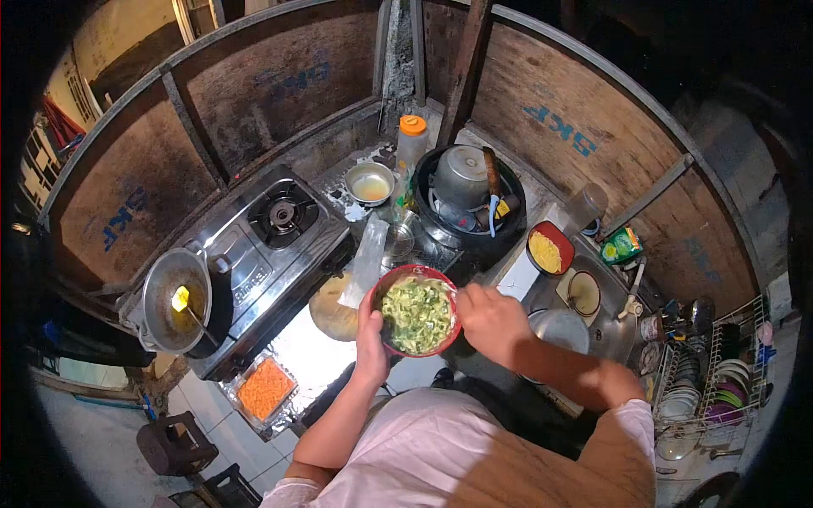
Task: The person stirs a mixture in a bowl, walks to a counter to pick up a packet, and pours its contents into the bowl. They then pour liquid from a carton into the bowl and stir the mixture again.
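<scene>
The red bowl [415, 270] is hanging just 6 o'clock of the view's centre, holding a green-and-yellow mixture [417, 315]. At its 8 o'clock, the left hand [370, 342] is clasping it, thumb pressing the side, the other fingers hiding underneath. At 3 o'clock, the right hand [494, 322] is hovering by the rim, fingers curling together; I cannot tell whether they are pinching anything. At 9 o'clock, a wok [159, 296] is resting on the stove [246, 275]; at 8, orange shreds [264, 389] are lying.

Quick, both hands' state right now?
Left hand: holding the red bowl by its side.
Right hand: fingers curled beside the bowl; cannot tell what, if anything, it holds.
</scene>
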Demonstrator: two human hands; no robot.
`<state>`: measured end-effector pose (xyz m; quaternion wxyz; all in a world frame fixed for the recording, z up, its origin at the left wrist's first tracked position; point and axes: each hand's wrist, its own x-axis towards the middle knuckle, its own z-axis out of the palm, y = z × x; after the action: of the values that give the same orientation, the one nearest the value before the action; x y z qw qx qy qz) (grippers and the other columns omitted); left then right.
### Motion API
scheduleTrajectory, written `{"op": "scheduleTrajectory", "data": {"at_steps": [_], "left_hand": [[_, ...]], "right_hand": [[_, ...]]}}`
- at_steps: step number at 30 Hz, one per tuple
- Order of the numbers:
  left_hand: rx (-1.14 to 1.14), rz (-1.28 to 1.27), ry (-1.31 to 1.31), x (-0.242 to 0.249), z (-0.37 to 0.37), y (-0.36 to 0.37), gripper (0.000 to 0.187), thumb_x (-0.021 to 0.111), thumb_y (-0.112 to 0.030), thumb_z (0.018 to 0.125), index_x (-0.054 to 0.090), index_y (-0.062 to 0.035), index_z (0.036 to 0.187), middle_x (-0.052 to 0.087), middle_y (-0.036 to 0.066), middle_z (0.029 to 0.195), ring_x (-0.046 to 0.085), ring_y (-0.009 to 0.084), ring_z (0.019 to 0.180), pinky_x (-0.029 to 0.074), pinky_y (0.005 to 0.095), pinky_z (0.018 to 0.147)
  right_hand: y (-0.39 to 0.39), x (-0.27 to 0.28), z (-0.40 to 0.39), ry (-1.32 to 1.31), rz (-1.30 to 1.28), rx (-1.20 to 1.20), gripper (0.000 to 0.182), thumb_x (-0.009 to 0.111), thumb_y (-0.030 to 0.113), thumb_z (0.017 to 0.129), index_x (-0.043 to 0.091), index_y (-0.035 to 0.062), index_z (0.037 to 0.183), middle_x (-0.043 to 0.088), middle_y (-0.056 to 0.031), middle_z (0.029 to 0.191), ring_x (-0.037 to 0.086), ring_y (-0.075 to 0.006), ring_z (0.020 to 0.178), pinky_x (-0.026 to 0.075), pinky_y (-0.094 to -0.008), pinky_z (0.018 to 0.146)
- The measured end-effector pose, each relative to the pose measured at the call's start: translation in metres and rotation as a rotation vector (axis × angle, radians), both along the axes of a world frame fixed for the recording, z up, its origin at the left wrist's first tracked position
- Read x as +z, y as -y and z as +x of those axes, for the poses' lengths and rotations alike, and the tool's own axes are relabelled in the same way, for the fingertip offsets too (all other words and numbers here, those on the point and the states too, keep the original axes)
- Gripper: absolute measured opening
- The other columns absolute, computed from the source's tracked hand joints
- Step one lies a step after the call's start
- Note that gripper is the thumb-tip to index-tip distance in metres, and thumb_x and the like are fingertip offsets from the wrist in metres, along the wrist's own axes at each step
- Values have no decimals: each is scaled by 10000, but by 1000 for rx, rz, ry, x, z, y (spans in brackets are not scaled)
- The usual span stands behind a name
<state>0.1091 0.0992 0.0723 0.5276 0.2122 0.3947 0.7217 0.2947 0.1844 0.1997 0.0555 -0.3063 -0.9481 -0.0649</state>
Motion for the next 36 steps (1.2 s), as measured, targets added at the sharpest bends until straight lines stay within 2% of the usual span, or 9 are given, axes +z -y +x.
{"op": "scheduleTrajectory", "data": {"at_steps": [2, 5, 7, 11, 13, 19, 26, 32, 36], "left_hand": [[83, 17, -252, -14, -2, -3, 669, 493, -431, 1016, 311, -95, 1566, 415, 125, 1548, 451, 260, 1402, 371, 420, 1173], [30, 17, -85, -19, -1, -7, 658, 483, -432, 1029, 309, -94, 1566, 414, 127, 1549, 452, 258, 1403, 386, 417, 1165], [40, 1, -77, -25, -6, -8, 658, 484, -437, 1030, 310, -94, 1565, 418, 129, 1546, 452, 261, 1405, 389, 418, 1165], [-9, -28, 128, 2, -12, -2, 664, 492, -449, 1030, 313, -96, 1563, 437, 133, 1534, 455, 273, 1408, 396, 429, 1165], [-1, 0, 122, -1, -13, -2, 669, 494, -458, 1028, 314, -97, 1563, 443, 133, 1530, 458, 273, 1406, 397, 430, 1164], [-23, 12, 92, 3, -13, 6, 673, 480, -444, 1026, 302, -76, 1560, 426, 128, 1528, 455, 262, 1393, 405, 416, 1144], [-49, 17, 32, 4, -11, 8, 632, 443, -397, 1042, 312, -56, 1557, 424, 125, 1530, 446, 250, 1395, 366, 398, 1162], [-86, 8, 90, 1, -15, 11, 631, 443, -399, 1046, 308, -59, 1561, 441, 120, 1520, 457, 244, 1385, 385, 396, 1155], [-94, -12, 80, 2, -11, 12, 640, 451, -416, 1043, 309, -65, 1559, 441, 123, 1522, 470, 249, 1379, 398, 403, 1149]], "right_hand": [[9, -10, 0, 71, -97, -127, 200, 631, 87, 808, 655, 59, 1004, 622, -76, 932, 674, -273, 848, 570, -384, 683], [16, -19, 3, -30, -297, -204, 213, 621, 55, 811, 663, 45, 1019, 646, -103, 960, 699, -306, 880, 578, -389, 717], [21, -17, 7, -281, -215, -9, 274, 631, 33, 786, 676, 38, 1057, 660, -107, 958, 695, -296, 865, 578, -388, 724], [29, -8, 9, -274, -125, 184, 360, 645, 22, 753, 689, 40, 1109, 667, -97, 948, 686, -277, 840, 573, -378, 715], [26, 3, 9, -259, 20, 277, 230, 657, 129, 747, 653, 66, 968, 575, -39, 844, 623, -197, 760, 526, -324, 607], [3, 11, 2, -292, 87, 277, 154, 649, 135, 729, 632, 87, 874, 541, -36, 779, 588, -199, 692, 499, -330, 559], [-17, 0, -36, -195, -111, 15, 104, 623, 81, 802, 645, 72, 903, 638, -101, 907, 683, -278, 824, 571, -391, 683], [-12, -1, -27, -193, -194, 385, 264, 689, 110, 760, 703, 92, 1024, 668, -79, 948, 676, -283, 881, 561, -397, 758], [-31, 15, -27, -159, -113, 189, 284, 699, 115, 738, 705, 93, 1021, 668, -62, 941, 664, -279, 861, 548, -400, 746]]}}
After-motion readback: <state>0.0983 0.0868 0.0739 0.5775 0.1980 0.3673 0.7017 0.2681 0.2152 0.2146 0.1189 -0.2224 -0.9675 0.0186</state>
